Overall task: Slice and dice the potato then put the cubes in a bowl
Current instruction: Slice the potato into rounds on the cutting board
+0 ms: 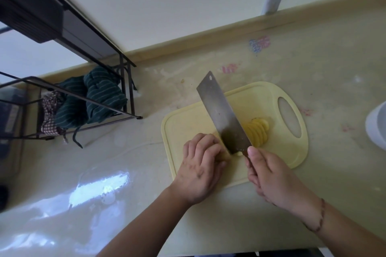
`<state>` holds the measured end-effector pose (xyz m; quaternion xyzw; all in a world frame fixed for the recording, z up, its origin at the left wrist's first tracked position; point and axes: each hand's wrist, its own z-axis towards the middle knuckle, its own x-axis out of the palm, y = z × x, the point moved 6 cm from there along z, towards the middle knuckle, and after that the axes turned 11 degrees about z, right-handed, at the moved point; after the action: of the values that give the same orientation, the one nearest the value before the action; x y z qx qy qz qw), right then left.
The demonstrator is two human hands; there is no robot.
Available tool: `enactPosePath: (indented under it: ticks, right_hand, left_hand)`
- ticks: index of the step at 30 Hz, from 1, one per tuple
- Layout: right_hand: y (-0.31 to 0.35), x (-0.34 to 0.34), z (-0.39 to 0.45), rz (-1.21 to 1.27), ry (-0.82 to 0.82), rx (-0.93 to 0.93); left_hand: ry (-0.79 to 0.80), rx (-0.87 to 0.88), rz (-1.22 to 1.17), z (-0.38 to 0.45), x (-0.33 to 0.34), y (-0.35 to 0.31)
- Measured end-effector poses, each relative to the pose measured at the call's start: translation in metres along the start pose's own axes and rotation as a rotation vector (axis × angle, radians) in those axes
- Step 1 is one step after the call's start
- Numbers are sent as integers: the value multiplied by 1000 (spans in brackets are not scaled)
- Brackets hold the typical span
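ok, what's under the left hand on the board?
The left hand rests curled on the cutting board, against the cleaver. Whatever it holds is covered. Potato slices lie fanned beyond the blade.

Dull metal cleaver (222, 113), matt plastic cutting board (188, 125), glossy smooth countertop (104, 173), striped cloth (98, 98).

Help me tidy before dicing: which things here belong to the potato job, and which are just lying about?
In use: cleaver, potato slices, cutting board, left hand on the uncut piece, right hand on the handle.

Lying about: striped cloth, wire rack, white container at the right edge.
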<state>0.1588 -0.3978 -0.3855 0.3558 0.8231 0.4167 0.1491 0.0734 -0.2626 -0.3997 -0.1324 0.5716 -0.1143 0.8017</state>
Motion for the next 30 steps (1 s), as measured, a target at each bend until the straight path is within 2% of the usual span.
enactPosePath:
  ticks: [3,10,18,30]
  right_hand:
    - [7,8,-3,-208,-49,-139]
    - [21,2,-23,-44,-21,-57]
    - [27,0,-66,-240,-66,-158]
    - [33,0,-83,-346,-99,-170]
  left_hand:
    - [-15,-30,-17,-1,1,0]
    - [-68,-36,-116,5,-7,-2]
    - [-100,-57,-110,1,-9,-2]
    - [-112,-56,-107,4,-11,1]
